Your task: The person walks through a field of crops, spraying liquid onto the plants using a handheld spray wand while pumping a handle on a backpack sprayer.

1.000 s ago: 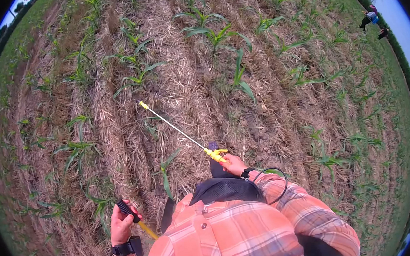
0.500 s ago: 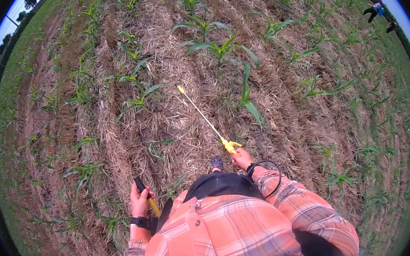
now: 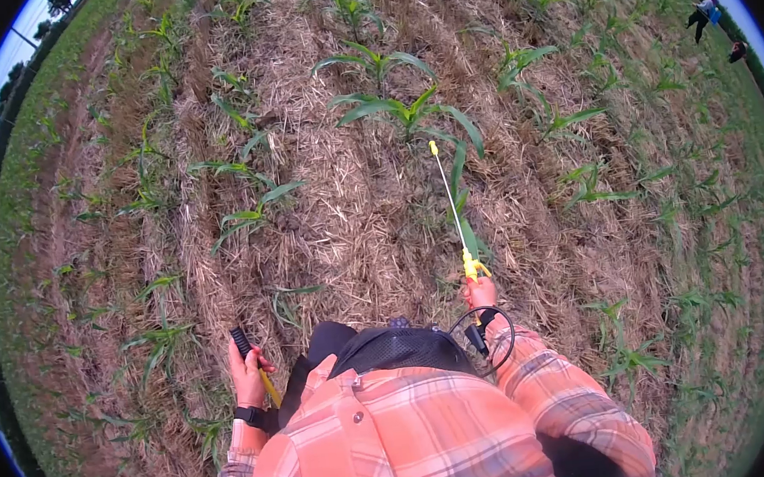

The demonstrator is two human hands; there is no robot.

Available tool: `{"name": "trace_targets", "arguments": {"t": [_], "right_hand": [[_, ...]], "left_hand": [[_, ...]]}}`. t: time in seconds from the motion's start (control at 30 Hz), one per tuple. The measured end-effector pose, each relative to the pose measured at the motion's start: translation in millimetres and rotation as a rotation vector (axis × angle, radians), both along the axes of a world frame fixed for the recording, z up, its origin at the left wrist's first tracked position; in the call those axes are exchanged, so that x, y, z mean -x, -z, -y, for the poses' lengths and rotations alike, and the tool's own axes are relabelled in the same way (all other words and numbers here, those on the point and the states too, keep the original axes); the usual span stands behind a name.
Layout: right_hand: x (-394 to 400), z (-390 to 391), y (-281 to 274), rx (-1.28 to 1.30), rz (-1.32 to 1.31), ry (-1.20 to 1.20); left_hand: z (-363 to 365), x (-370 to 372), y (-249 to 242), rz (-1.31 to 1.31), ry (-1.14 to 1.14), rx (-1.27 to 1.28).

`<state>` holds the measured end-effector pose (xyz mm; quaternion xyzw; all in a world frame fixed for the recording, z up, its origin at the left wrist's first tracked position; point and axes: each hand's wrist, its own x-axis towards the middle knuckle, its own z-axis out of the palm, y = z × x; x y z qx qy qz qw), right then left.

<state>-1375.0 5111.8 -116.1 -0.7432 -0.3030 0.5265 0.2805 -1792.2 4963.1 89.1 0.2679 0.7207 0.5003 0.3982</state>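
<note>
My right hand [image 3: 479,295] is closed around the grip of a spray wand [image 3: 452,199], with its yellow valve and lever just above my fingers. The thin wand points forward, and its yellow nozzle [image 3: 433,148] is beside the leaves of a young corn plant [image 3: 409,116]. A black hose loops by my right wrist. Low on the left, my left hand [image 3: 248,373] is wrapped round a yellow lever with a black ribbed handle [image 3: 241,342]. The lever's lower end is hidden by my body.
Rows of young corn plants [image 3: 162,338] run forward through dry straw [image 3: 330,179]. Two people [image 3: 703,16] are far off at the upper right, by a dark hedge. A dark shoe shows partly below my waist.
The wand and my right hand have swung to the right, taking the nozzle close to the corn leaves. My left hand has shifted slightly left, and a dark-clothed knee now shows.
</note>
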Motion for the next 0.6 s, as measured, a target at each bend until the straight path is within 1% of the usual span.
{"name": "trace_targets", "arguments": {"t": [0.07, 0.13, 0.17, 0.2, 0.27, 0.3, 0.33, 0.4, 0.43, 0.47, 0.53, 0.57, 0.6], "right_hand": [[-6, -5, -5, 0.025, -0.019, 0.075], [-14, -12, -2, 0.03, -0.022, 0.054], [-16, -15, -3, 0.025, -0.018, 0.065], [-17, -20, -5, 0.016, -0.015, 0.077], [-11, -30, -6, -0.002, 0.019, 0.131], [-8, -35, -6, -0.013, 0.021, 0.127], [-5, -40, -6, -0.025, 0.023, 0.124], [9, -51, -5, -0.018, 0.05, 0.11], [18, -59, -4, -0.014, 0.098, 0.058], [29, -65, -3, -0.012, 0.096, 0.043], [49, -81, 14, 0.008, 0.156, -0.044], [59, -89, 22, 0.03, 0.121, -0.07], [75, -98, 21, 0.041, 0.123, -0.106]], "left_hand": [[-10, 2, 0, -0.045, 0.036, 0.014], [-23, 0, -2, -0.231, 0.027, 0.082], [-36, -8, -16, -0.27, -0.031, 0.177], [-43, -2, -8, -0.267, -0.039, 0.179], [-57, 15, 14, -1.005, 0.072, -0.02], [-66, 15, 13, -0.946, 0.032, 0.019], [-75, 16, 13, -0.942, 0.028, 0.016], [-93, 22, 16, -0.757, 0.021, 0.077], [-100, 31, 25, -0.72, 0.024, 0.101], [-108, 39, 29, -0.715, 0.017, 0.099], [-122, 54, 37, -0.837, 0.051, 0.012], [-126, 65, 42, -0.77, 0.043, 0.051], [-133, 72, 40, -0.765, 0.039, 0.053]]}}
